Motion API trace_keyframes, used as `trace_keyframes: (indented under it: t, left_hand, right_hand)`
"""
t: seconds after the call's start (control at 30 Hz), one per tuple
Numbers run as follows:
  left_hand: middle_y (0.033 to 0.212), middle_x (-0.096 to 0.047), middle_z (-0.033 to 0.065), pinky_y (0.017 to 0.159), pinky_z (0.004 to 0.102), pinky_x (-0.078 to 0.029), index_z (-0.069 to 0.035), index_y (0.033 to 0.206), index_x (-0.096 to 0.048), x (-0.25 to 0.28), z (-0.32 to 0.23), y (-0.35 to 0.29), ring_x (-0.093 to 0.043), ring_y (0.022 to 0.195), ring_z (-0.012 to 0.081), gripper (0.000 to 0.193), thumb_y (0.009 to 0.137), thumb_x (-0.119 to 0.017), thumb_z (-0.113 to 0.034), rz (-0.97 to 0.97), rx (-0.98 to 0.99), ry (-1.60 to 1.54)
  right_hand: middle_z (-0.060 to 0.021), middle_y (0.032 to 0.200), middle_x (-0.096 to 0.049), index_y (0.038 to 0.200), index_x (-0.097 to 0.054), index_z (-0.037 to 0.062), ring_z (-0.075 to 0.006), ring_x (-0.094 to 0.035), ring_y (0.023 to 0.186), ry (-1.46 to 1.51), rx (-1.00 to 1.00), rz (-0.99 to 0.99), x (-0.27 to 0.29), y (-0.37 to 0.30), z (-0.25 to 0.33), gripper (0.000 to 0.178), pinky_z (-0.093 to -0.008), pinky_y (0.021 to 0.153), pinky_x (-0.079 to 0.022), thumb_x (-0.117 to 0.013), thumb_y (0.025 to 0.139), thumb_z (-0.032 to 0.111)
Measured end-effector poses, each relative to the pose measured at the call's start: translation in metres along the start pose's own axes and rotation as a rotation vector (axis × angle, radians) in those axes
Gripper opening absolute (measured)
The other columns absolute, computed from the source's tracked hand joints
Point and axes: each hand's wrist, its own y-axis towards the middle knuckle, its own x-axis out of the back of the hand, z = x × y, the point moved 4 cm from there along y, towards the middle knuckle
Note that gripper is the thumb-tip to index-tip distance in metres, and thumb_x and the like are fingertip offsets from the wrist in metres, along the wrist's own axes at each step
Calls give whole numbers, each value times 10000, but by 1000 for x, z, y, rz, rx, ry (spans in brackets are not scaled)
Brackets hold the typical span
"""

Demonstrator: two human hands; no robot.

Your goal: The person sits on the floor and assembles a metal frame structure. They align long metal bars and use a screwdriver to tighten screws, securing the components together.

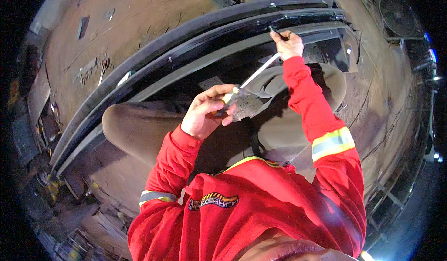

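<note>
My left hand (203, 112) is closed round the yellow end of a tool with a long, pale, straight shaft (260, 70). I cannot tell its exact kind. The shaft slants up and right, and its far end meets the heel of my right hand (289, 45). In the closed fingers of that hand is a small dark thing (272, 29), mostly hidden, with its tip over the dark metal bars. The bars are long and curve across the picture, with a grey near bar (205, 56) and a black bar (233, 34) behind it.
My bent legs (139, 123) lie just this side of the bars. Scissors-like pliers (103, 68) and small metal pieces (84, 73) rest on the brown floor beyond. A large round fan-like thing (396, 12) stands at the far right; scrap metal (93, 224) is heaped at the lower left.
</note>
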Motion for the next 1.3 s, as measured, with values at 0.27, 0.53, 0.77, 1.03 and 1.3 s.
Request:
trace_keyframes:
  t: [0.27, 0.53, 0.77, 1.03, 1.3]
  left_hand:
    - [897, -563, 60, 565, 263, -406, -14, 1117, -561, 26, 5, 19, -516, 707, 148, 313, 813, -573, -88, -294, -102, 234]
    - [813, -610, 20, 598, 211, -431, 2, 1012, -631, 45, -47, 32, -530, 666, 78, 205, 814, -637, -55, -623, -377, 1306]
    - [935, -595, 120, 814, 414, -449, -76, 973, -610, 40, -44, 61, -561, 907, 324, 264, 716, -668, -60, -718, -686, 1980]
    - [980, -648, 178, 867, 394, -439, -33, 942, -667, -2, -26, 161, -593, 971, 338, 288, 838, -582, -289, -608, -479, 1785]
    - [1032, -639, 243, 895, 418, -460, 5, 957, -680, 46, 4, 278, -620, 988, 371, 554, 828, -471, -492, -870, 23, 1406]
  right_hand:
    - [-76, 949, -670, 852, -733, 89, -336, -513, 1065, -79, 65, -73, -28, 0, 4, 396, -431, 960, -374, -730, 710, 459]
    - [-32, 886, -657, 769, -718, 99, -270, -507, 1025, -102, 132, -158, -38, -2, 4, 305, -452, 879, -368, -736, 711, 398]
    - [-48, 919, -661, 752, -684, 49, -250, -497, 1066, -225, 314, -157, -43, -2, 11, 328, -472, 943, -330, -639, 818, 368]
    - [-89, 926, -661, 789, -681, 21, -265, -496, 1071, -198, 420, -112, -55, 9, 0, 389, -450, 987, -295, -521, 887, 362]
    - [-118, 958, -609, 858, -670, 52, -313, -456, 1112, -229, 471, -137, -58, 4, -3, 245, -510, 1035, -254, -534, 821, 253]
